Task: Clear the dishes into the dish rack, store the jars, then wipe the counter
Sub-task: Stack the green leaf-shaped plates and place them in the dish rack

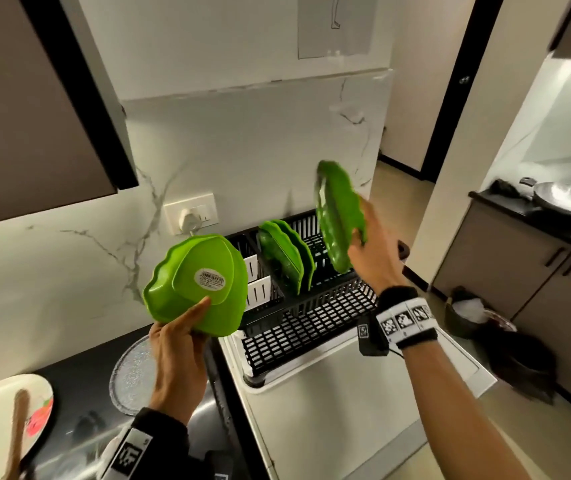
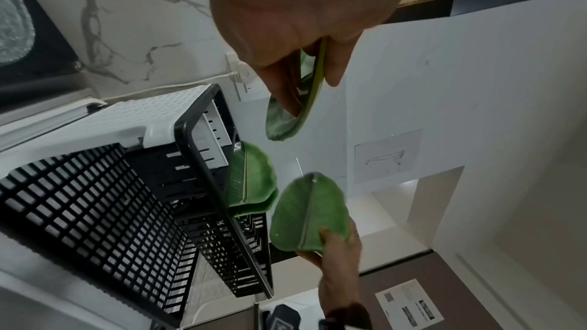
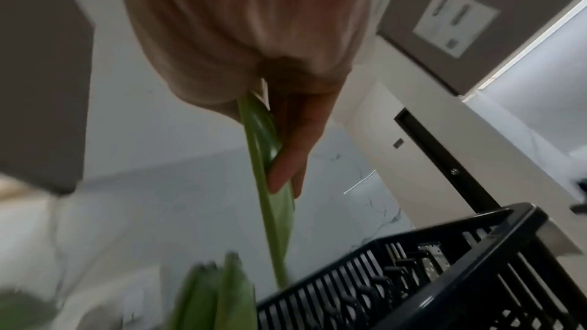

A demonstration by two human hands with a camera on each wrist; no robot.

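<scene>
Closest in, the floral plate (image 1: 3,407) with a wooden spoon across it sits on the dark counter (image 1: 79,379), untouched. Left hand (image 1: 176,355) grips a small stack of green leaf plates (image 1: 195,284), undersides facing me, just left of the dish rack (image 1: 315,317). Right hand (image 1: 377,258) pinches a single leaf plate (image 1: 339,216) on edge, long axis nearly upright, tip pointing down into the rack. Two leaf plates (image 1: 286,256) already stand slotted just to its left, so I'd guess the open slots on their right are next
</scene>
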